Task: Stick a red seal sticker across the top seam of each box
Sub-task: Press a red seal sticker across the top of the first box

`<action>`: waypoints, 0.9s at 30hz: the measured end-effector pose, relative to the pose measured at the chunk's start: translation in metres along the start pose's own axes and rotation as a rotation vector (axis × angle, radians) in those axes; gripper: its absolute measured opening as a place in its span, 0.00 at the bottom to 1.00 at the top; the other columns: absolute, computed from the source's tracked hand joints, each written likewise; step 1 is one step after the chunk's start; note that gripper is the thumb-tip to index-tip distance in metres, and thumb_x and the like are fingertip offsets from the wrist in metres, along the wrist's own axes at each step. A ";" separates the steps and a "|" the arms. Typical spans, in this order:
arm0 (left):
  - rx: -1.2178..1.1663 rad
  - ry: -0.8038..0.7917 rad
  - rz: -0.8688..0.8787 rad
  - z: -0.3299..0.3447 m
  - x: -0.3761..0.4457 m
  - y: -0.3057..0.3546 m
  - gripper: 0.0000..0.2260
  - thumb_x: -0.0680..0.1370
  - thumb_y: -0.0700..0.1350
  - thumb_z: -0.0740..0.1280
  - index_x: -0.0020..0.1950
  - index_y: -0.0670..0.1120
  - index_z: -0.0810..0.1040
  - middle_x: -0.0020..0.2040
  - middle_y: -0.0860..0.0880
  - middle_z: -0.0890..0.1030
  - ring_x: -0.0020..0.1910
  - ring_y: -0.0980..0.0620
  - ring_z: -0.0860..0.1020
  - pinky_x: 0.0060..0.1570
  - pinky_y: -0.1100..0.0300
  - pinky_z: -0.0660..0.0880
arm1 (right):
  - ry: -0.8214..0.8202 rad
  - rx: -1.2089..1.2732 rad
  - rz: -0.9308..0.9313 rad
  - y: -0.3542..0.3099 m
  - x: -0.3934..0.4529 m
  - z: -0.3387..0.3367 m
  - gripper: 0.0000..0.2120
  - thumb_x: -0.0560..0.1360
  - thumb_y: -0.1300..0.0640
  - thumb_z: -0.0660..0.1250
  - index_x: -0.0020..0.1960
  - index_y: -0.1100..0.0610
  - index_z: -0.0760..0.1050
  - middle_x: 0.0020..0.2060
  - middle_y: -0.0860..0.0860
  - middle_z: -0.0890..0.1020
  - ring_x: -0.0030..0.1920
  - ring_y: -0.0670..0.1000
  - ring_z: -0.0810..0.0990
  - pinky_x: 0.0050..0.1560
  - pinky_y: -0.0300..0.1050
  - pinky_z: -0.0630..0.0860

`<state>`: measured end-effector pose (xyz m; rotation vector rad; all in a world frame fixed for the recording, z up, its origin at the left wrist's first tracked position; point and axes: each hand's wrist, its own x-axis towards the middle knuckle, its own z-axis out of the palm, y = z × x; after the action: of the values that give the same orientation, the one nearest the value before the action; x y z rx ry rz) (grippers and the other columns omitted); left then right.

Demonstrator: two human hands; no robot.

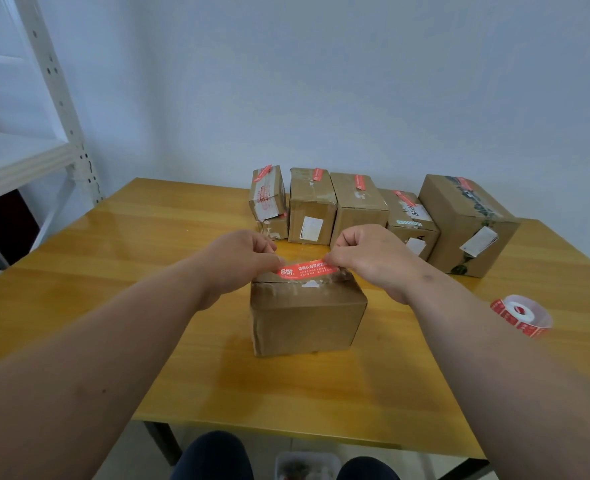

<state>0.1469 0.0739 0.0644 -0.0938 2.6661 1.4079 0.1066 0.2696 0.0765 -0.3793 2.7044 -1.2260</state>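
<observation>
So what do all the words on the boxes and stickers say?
"BA": black letters, cut off, on the white label of the fourth box in the back row.
Red seal sticker pinched by the left hand and right hand: white Chinese print, too blurred to read.
Sticker roll: print too small to read.

Both hands (241,259) (366,259) forward, fingertips pinched
</observation>
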 end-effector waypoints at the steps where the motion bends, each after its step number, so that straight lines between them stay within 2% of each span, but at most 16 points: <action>1: 0.028 0.000 0.003 0.000 0.001 0.001 0.11 0.77 0.44 0.69 0.35 0.45 0.77 0.59 0.52 0.76 0.61 0.51 0.71 0.61 0.52 0.70 | 0.003 -0.017 0.003 0.001 0.001 0.001 0.15 0.73 0.59 0.70 0.31 0.56 0.69 0.30 0.50 0.73 0.32 0.48 0.70 0.37 0.42 0.70; 5: 0.140 -0.027 0.004 0.000 0.006 0.003 0.13 0.77 0.44 0.68 0.34 0.45 0.75 0.60 0.51 0.76 0.61 0.52 0.71 0.59 0.53 0.70 | -0.020 -0.078 0.025 0.004 0.002 0.006 0.11 0.75 0.57 0.69 0.35 0.56 0.72 0.32 0.50 0.77 0.32 0.47 0.74 0.34 0.38 0.70; 7: 0.216 -0.050 0.014 0.000 0.009 0.003 0.12 0.78 0.45 0.68 0.34 0.43 0.77 0.60 0.51 0.76 0.60 0.53 0.71 0.57 0.55 0.70 | -0.027 -0.085 0.028 0.005 0.004 0.007 0.10 0.75 0.56 0.69 0.37 0.57 0.74 0.33 0.51 0.79 0.33 0.48 0.76 0.36 0.39 0.73; 10: 0.409 -0.055 0.062 -0.001 0.013 0.004 0.13 0.79 0.47 0.67 0.44 0.38 0.82 0.59 0.50 0.76 0.57 0.56 0.69 0.56 0.59 0.65 | -0.030 -0.130 0.021 0.007 0.007 0.010 0.09 0.75 0.55 0.69 0.38 0.57 0.75 0.36 0.52 0.79 0.37 0.50 0.76 0.40 0.43 0.73; 13: 0.520 -0.049 0.085 -0.001 0.015 0.005 0.13 0.80 0.49 0.65 0.47 0.40 0.81 0.59 0.48 0.76 0.60 0.53 0.69 0.61 0.57 0.62 | -0.037 -0.186 0.017 0.010 0.010 0.013 0.09 0.75 0.54 0.68 0.42 0.59 0.79 0.38 0.52 0.80 0.40 0.50 0.78 0.41 0.42 0.74; 16: 0.560 -0.042 0.087 -0.001 0.019 0.004 0.11 0.79 0.50 0.65 0.46 0.43 0.80 0.60 0.49 0.74 0.60 0.51 0.71 0.63 0.54 0.67 | -0.037 -0.233 0.010 0.011 0.011 0.014 0.09 0.75 0.53 0.68 0.43 0.59 0.80 0.39 0.52 0.82 0.42 0.49 0.79 0.42 0.43 0.76; 19: 0.559 -0.046 0.082 0.001 0.022 0.003 0.10 0.79 0.50 0.65 0.44 0.45 0.79 0.60 0.50 0.72 0.59 0.51 0.72 0.61 0.53 0.71 | -0.046 -0.256 0.002 0.011 0.011 0.015 0.08 0.75 0.53 0.68 0.43 0.58 0.80 0.39 0.52 0.82 0.39 0.47 0.78 0.39 0.41 0.75; 27: 0.562 -0.041 0.102 0.002 0.020 0.002 0.11 0.80 0.49 0.65 0.39 0.46 0.77 0.60 0.50 0.72 0.57 0.53 0.72 0.60 0.57 0.69 | -0.067 -0.262 -0.003 0.013 0.014 0.014 0.08 0.75 0.53 0.68 0.45 0.58 0.81 0.41 0.53 0.84 0.38 0.47 0.78 0.37 0.38 0.74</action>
<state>0.1269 0.0771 0.0623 0.1253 2.9482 0.6237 0.0948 0.2640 0.0572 -0.4466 2.8111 -0.8424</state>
